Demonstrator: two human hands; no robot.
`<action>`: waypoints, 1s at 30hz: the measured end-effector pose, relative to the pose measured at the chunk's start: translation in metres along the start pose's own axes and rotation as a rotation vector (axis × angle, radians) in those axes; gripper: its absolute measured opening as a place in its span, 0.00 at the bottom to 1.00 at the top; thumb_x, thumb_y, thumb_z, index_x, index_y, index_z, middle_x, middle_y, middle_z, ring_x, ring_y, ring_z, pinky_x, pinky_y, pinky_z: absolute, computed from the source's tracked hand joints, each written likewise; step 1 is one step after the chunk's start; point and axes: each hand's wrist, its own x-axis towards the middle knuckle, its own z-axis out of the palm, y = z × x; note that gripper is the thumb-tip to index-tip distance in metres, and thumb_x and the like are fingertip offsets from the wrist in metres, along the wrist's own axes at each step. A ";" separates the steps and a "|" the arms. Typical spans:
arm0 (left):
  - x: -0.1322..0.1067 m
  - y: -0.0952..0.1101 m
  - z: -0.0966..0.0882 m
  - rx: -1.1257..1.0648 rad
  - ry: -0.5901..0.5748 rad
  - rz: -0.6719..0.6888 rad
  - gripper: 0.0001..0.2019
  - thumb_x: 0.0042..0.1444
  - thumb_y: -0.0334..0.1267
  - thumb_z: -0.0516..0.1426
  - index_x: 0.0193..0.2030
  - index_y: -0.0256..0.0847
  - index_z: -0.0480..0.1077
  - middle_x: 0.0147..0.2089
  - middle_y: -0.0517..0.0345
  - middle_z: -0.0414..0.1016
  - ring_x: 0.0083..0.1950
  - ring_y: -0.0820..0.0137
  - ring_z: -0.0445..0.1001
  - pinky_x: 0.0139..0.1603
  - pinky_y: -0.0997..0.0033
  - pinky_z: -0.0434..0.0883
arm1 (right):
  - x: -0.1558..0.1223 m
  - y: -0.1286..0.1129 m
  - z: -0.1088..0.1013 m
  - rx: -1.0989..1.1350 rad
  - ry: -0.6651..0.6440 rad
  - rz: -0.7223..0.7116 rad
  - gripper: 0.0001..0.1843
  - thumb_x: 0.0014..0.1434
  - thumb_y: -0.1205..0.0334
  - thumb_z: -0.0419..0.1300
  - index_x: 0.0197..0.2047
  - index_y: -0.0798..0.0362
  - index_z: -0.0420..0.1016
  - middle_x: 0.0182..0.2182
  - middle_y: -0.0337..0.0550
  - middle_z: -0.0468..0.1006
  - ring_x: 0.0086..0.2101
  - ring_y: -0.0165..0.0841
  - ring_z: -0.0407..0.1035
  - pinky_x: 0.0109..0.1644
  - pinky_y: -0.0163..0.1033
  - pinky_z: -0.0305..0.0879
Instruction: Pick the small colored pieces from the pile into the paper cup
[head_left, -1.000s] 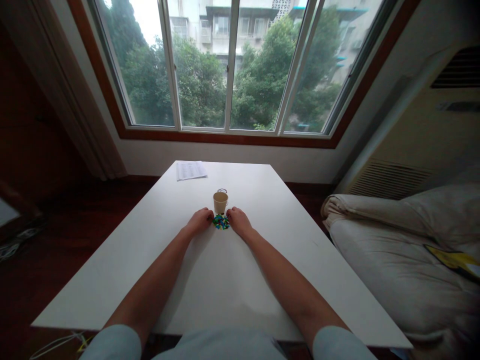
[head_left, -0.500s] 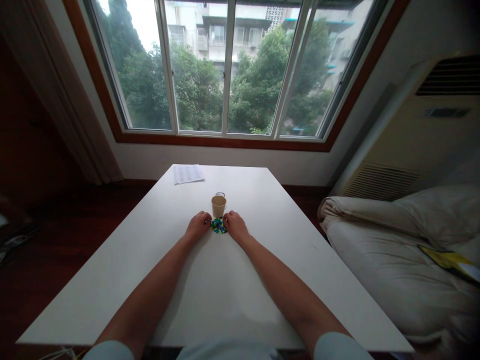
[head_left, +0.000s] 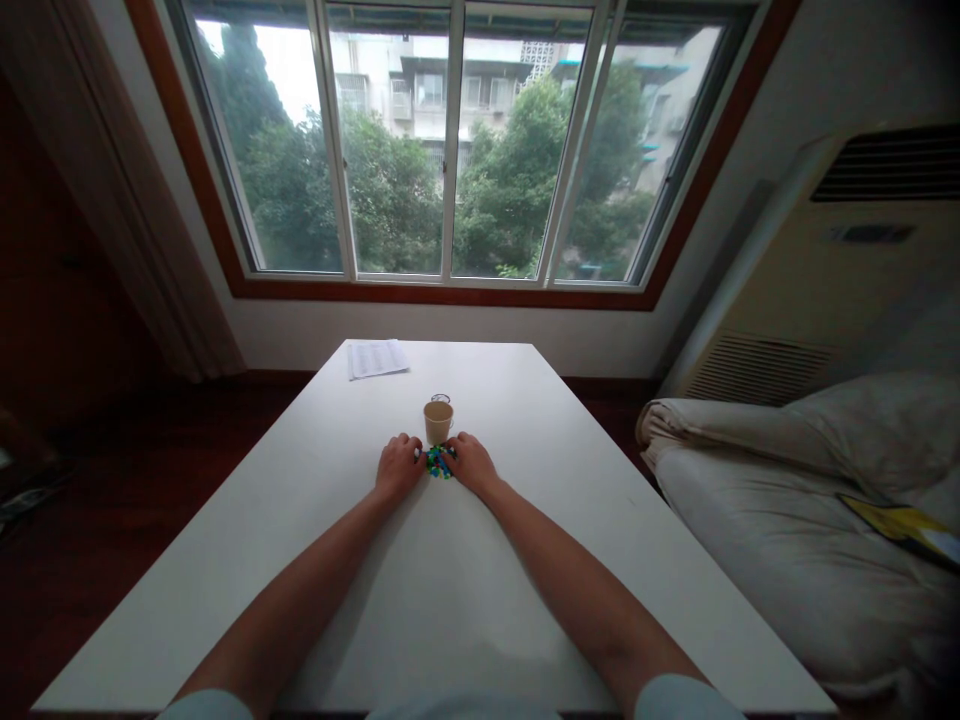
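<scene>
A small heap of blue and green pieces (head_left: 438, 461) lies on the white table (head_left: 420, 590), just in front of a tan paper cup (head_left: 438, 421). My left hand (head_left: 399, 466) rests on the table at the heap's left side, fingers curled toward it. My right hand (head_left: 468, 463) sits at the heap's right side, fingers curled and touching the pieces. The two hands cup the heap between them. Whether any piece is pinched in the fingers is too small to see.
A printed sheet of paper (head_left: 377, 358) lies at the table's far left corner. A small dark ring (head_left: 441, 398) lies behind the cup. A sofa with a pale cover (head_left: 795, 520) stands right of the table, and an air conditioner (head_left: 840, 270) stands behind it. A window fills the far wall.
Both hands have closed in on the heap, which now looks narrower between them. The camera has tilted slightly, shifting the table lower in view.
</scene>
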 end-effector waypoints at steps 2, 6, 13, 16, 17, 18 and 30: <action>-0.002 0.004 -0.002 0.000 -0.013 0.030 0.10 0.63 0.42 0.54 0.43 0.42 0.74 0.43 0.49 0.71 0.47 0.60 0.68 0.49 0.62 0.63 | -0.001 -0.003 0.000 -0.002 0.013 0.022 0.13 0.66 0.53 0.58 0.48 0.51 0.76 0.43 0.46 0.73 0.47 0.35 0.66 0.51 0.35 0.59; -0.004 0.010 -0.006 -0.012 -0.026 0.040 0.11 0.64 0.44 0.54 0.41 0.42 0.74 0.43 0.48 0.71 0.48 0.60 0.68 0.51 0.61 0.64 | -0.003 -0.008 -0.001 -0.004 0.015 0.032 0.11 0.67 0.55 0.57 0.46 0.50 0.76 0.42 0.46 0.73 0.46 0.35 0.67 0.50 0.35 0.60; -0.005 0.008 -0.005 -0.049 -0.021 0.034 0.12 0.64 0.46 0.54 0.43 0.43 0.76 0.44 0.49 0.72 0.48 0.61 0.69 0.50 0.63 0.65 | 0.001 -0.005 0.004 -0.004 0.054 0.035 0.09 0.67 0.60 0.54 0.44 0.50 0.76 0.40 0.46 0.74 0.44 0.35 0.67 0.48 0.35 0.60; -0.005 0.004 -0.004 -0.058 -0.031 0.027 0.12 0.63 0.44 0.54 0.45 0.43 0.76 0.45 0.49 0.72 0.48 0.62 0.69 0.50 0.64 0.65 | 0.005 0.001 0.001 0.010 0.025 0.066 0.10 0.67 0.63 0.54 0.44 0.51 0.76 0.40 0.46 0.74 0.43 0.34 0.68 0.47 0.34 0.59; -0.005 0.004 -0.004 -0.056 -0.036 0.030 0.12 0.63 0.44 0.54 0.45 0.43 0.76 0.45 0.49 0.72 0.48 0.62 0.69 0.50 0.64 0.64 | 0.006 0.002 0.000 0.016 0.012 0.074 0.10 0.67 0.64 0.54 0.44 0.52 0.77 0.40 0.46 0.74 0.43 0.34 0.68 0.47 0.34 0.59; -0.005 0.003 -0.004 -0.054 -0.040 0.031 0.12 0.63 0.43 0.55 0.45 0.43 0.77 0.45 0.50 0.72 0.48 0.62 0.69 0.50 0.65 0.64 | 0.007 0.004 -0.002 0.024 -0.001 0.073 0.10 0.67 0.64 0.54 0.45 0.52 0.77 0.40 0.46 0.75 0.42 0.33 0.68 0.47 0.34 0.59; -0.006 0.003 -0.004 -0.058 -0.050 0.026 0.12 0.63 0.42 0.55 0.47 0.44 0.77 0.45 0.51 0.73 0.49 0.63 0.69 0.52 0.65 0.64 | 0.005 0.006 0.001 0.069 0.021 0.017 0.10 0.64 0.59 0.60 0.47 0.51 0.78 0.41 0.46 0.74 0.43 0.35 0.68 0.48 0.35 0.59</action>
